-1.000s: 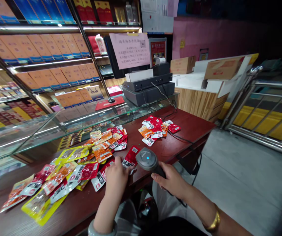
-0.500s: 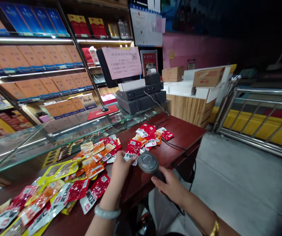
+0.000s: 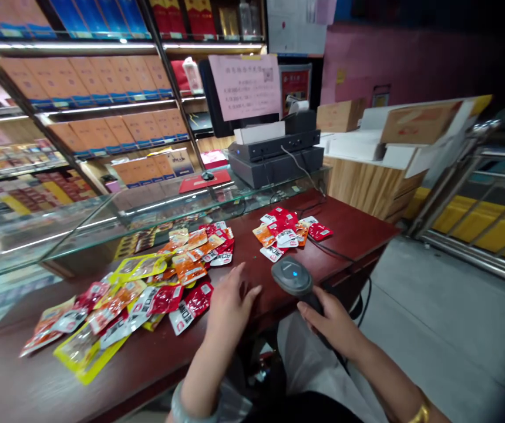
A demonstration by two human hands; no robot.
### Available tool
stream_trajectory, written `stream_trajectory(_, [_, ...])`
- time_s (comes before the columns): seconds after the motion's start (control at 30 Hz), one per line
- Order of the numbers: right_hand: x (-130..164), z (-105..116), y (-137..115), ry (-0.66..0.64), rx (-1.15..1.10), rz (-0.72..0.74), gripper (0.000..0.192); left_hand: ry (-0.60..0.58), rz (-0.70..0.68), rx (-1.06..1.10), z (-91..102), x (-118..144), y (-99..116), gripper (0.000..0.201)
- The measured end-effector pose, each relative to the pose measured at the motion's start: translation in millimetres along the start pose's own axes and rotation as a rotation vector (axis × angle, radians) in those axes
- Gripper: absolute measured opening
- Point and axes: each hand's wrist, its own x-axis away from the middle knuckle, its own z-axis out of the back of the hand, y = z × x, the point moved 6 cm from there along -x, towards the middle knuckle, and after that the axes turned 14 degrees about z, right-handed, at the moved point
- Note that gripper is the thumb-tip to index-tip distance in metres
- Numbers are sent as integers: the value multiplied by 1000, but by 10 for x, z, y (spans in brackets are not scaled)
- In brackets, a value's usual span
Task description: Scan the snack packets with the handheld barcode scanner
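My left hand (image 3: 230, 305) hovers over the front of the dark red table with thumb and fingers apart, holding nothing. In my right hand (image 3: 334, 320) is a grey barcode scanner (image 3: 292, 276), gripped by its handle, with a small blue light glowing on its head. To the left of my left hand spreads a large pile of snack packets (image 3: 160, 294) in red, orange, white and yellow. Beyond the scanner lies a smaller heap of similar packets (image 3: 285, 229). A single red and white packet (image 3: 193, 306) lies close beside my left hand.
A glass display counter (image 3: 147, 208) runs along the table's far side. On it stand a black cash drawer (image 3: 274, 165), a monitor with a pink sign (image 3: 248, 85) and a mouse (image 3: 207, 175). A scanner cable (image 3: 332, 249) crosses the table. Metal railing (image 3: 477, 247) stands at right.
The red packet that was in my left hand has left it and lies among the far heap. My left hand has drawn back and opened. The scanner's blue light now shows; the view has shifted.
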Motion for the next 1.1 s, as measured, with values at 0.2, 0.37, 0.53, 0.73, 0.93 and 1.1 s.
stream_trajectory(0.2, [-62, -302, -13, -104, 4, 35, 31, 352, 238, -540, 771, 414, -694, 43])
stream_trajectory(0.37, [-113, -598, -120, -164, -27, 88, 33, 258, 286, -704, 764, 347, -905, 45])
stream_trajectory(0.53, [-109, -677, -172, -188, -32, 104, 35, 169, 280, -732, 747, 345, -944, 44])
stream_trajectory(0.73, [-126, -629, -209, -150, -9, 114, 37, 207, 301, -499, 694, 239, -700, 30])
stream_trajectory(0.93, [-183, -532, -382, -140, -20, 182, 45, 4, 423, 22, 272, -68, -568, 33])
stream_trajectory(1.1, [-230, -415, -400, -117, 5, 220, 39, -12, 384, 101, 68, -215, -437, 32])
